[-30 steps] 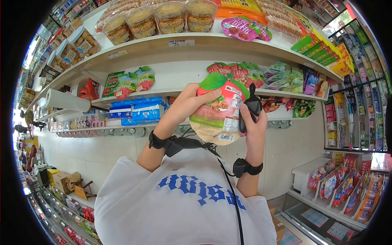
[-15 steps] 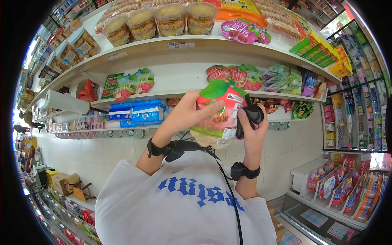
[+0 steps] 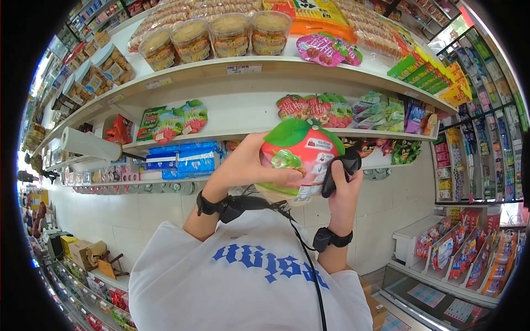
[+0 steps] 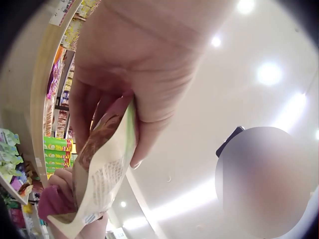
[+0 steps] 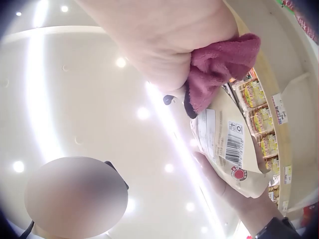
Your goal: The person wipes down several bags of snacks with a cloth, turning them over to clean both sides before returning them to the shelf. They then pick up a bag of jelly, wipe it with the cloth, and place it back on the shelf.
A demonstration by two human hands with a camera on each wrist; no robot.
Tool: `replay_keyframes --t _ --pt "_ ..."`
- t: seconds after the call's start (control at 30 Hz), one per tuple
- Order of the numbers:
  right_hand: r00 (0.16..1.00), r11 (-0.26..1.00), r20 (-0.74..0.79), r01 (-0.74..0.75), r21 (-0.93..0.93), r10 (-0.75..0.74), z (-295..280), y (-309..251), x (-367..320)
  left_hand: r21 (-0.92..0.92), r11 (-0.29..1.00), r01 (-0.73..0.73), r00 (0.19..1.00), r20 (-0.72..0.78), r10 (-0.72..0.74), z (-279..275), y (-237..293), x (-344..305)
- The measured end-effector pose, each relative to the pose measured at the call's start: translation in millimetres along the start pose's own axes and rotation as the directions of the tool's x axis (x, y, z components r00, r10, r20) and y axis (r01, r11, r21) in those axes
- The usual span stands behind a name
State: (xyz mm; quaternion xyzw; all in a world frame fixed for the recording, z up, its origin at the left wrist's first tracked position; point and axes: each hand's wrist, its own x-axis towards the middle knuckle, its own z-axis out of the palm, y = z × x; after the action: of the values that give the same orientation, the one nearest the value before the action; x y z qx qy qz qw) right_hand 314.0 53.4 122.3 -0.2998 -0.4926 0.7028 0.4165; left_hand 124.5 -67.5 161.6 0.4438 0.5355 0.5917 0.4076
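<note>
A peach-shaped snack bag (image 3: 327,144), red with green leaves at its top, is held between both hands in front of the chest. My left hand (image 3: 240,164) grips its left side, thumb across the printed front; the left wrist view shows the bag's edge (image 4: 107,167) between thumb and fingers. My right hand (image 3: 346,194) pinches a cloth (image 3: 351,160), dark in the head view, against the bag's right side. In the right wrist view the cloth (image 5: 222,64) is dusty pink with a black edge, touching the bag's pale, barcoded back (image 5: 224,139).
Behind the hands, a shelf (image 3: 237,132) carries similar fruit-shaped bags (image 3: 314,108) and blue packs (image 3: 187,160). Tubs (image 3: 231,36) line the shelf above. A white roll (image 3: 91,144) juts out at left. Racks of packets (image 3: 461,251) stand at right.
The bag has tilted, its leafy top lower and its printed front foreshortened. My left thumb has moved down over the front. My right hand and the cloth have shifted slightly down.
</note>
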Motion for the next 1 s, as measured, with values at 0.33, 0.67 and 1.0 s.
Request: replay_keyframes --t 0.33,0.67,1.0 --pt "0.976 0.94 0.115 -0.212 0.269 0.187 -3 -2 2 -0.16 0.987 0.025 0.991 -0.125 -0.046 -4 9 -3" --pt "0.964 0.966 0.248 -0.151 0.211 0.096 18 -4 -13 -0.244 0.963 0.112 0.961 -0.218 -0.167 -9 6 4" --pt "0.986 0.984 0.145 -0.1 0.146 0.078 12 -9 -13 -0.205 0.978 0.025 0.974 -0.216 -0.07 2 8 7"
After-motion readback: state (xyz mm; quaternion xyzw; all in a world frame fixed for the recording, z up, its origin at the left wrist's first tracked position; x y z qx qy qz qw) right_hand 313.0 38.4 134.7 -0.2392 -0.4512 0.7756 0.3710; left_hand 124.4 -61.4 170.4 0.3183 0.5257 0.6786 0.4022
